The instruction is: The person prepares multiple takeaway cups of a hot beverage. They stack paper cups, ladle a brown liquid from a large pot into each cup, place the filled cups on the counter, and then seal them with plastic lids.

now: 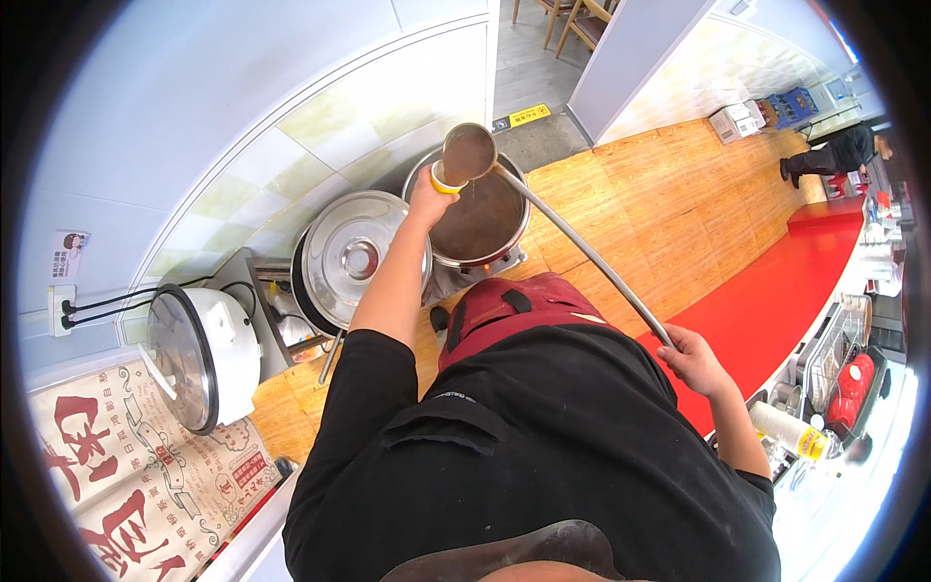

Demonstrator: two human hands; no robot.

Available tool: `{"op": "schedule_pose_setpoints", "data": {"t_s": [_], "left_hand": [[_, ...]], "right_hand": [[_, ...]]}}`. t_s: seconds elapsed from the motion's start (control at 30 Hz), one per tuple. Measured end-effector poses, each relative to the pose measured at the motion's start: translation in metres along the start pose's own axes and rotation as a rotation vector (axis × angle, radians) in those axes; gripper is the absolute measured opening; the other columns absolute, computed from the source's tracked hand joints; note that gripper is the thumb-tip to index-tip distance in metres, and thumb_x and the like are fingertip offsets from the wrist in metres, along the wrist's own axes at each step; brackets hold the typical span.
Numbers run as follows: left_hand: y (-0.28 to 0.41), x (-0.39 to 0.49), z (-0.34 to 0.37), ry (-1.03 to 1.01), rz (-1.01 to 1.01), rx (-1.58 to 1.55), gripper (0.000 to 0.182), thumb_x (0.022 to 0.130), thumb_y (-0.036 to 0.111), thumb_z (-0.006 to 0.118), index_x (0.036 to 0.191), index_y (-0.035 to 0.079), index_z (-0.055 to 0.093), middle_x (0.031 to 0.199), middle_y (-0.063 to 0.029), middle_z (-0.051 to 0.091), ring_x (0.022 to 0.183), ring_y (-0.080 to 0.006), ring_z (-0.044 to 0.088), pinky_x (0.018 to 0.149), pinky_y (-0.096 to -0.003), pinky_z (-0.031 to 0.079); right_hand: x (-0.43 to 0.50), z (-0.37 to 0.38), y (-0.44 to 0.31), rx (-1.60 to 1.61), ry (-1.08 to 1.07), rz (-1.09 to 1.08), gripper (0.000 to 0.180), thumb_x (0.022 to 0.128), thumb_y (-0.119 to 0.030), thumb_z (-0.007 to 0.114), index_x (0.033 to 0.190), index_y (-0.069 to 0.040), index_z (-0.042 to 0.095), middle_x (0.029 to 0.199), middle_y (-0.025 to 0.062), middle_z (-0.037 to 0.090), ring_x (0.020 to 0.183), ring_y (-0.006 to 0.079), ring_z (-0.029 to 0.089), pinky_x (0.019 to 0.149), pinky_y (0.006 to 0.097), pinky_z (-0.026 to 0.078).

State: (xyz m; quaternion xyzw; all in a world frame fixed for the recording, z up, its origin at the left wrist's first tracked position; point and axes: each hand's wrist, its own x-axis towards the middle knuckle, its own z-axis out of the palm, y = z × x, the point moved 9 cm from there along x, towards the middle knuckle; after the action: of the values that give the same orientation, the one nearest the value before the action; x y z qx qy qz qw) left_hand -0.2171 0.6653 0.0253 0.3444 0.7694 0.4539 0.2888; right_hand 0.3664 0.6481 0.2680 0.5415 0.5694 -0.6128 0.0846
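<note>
My right hand (694, 360) grips the far end of a long metal handle, which belongs to a ladle (469, 151) full of brown liquid. Its bowl is tipped against the mouth of a yellow and white cup (446, 179). That cup is in my left hand (429, 198), held over the rim of a large steel pot (525, 218). More of the brown liquid (476, 225) fills the pot, and a thin drip falls beside the cup. How full the cup is I cannot tell.
Left of the pot, a round steel lid (356, 254) leans over another vessel. A white rice cooker (225, 349) stands nearer, plugged into the wall socket (62, 309). To the right runs a red counter (771, 305), with stacked cups (785, 429) beside it. Another person (836, 153) stands far right.
</note>
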Motion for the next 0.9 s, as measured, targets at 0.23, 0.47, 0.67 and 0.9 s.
{"op": "schedule_pose_setpoints", "data": {"t_s": [0.23, 0.47, 0.67, 0.9], "left_hand": [[-0.001, 0.005, 0.006, -0.01, 0.049, -0.009, 0.093, 0.075, 0.002, 0.094, 0.155, 0.003, 0.047, 0.143, -0.0166, 0.066, 0.133, -0.0315, 0.065, 0.11, -0.0431, 0.055], [-0.016, 0.011, 0.005, 0.01, 0.029, -0.048, 0.095, 0.072, 0.009, 0.098, 0.153, 0.004, 0.05, 0.144, -0.0207, 0.068, 0.136, -0.0377, 0.065, 0.113, -0.0468, 0.053], [0.0, 0.008, -0.004, 0.014, 0.071, -0.031, 0.097, 0.071, 0.009, 0.099, 0.153, 0.0, 0.048, 0.145, -0.0215, 0.066, 0.135, -0.0374, 0.065, 0.115, -0.0459, 0.052], [-0.012, 0.01, -0.012, 0.021, 0.022, -0.093, 0.1, 0.073, 0.009, 0.099, 0.155, -0.002, 0.043, 0.148, -0.0215, 0.063, 0.137, -0.0344, 0.064, 0.116, -0.0432, 0.051]], "right_hand": [[0.001, -0.007, -0.002, -0.144, 0.113, -0.098, 0.033, 0.104, -0.011, 0.073, 0.134, 0.002, 0.068, 0.091, -0.001, 0.061, 0.086, 0.0126, 0.057, 0.079, 0.0322, 0.051], [-0.002, -0.001, -0.006, -0.24, 0.184, -0.185, 0.034, 0.102, -0.012, 0.075, 0.132, 0.002, 0.069, 0.087, 0.0047, 0.061, 0.083, 0.0146, 0.058, 0.078, 0.0343, 0.052], [-0.012, 0.013, -0.022, -0.341, 0.244, -0.151, 0.037, 0.1, -0.014, 0.075, 0.134, -0.001, 0.069, 0.084, 0.0132, 0.064, 0.079, 0.0217, 0.064, 0.077, 0.0378, 0.054], [-0.029, 0.031, -0.048, -0.462, 0.301, -0.141, 0.042, 0.099, -0.014, 0.074, 0.139, -0.003, 0.067, 0.091, 0.0204, 0.072, 0.086, 0.0344, 0.073, 0.08, 0.0433, 0.057]]}}
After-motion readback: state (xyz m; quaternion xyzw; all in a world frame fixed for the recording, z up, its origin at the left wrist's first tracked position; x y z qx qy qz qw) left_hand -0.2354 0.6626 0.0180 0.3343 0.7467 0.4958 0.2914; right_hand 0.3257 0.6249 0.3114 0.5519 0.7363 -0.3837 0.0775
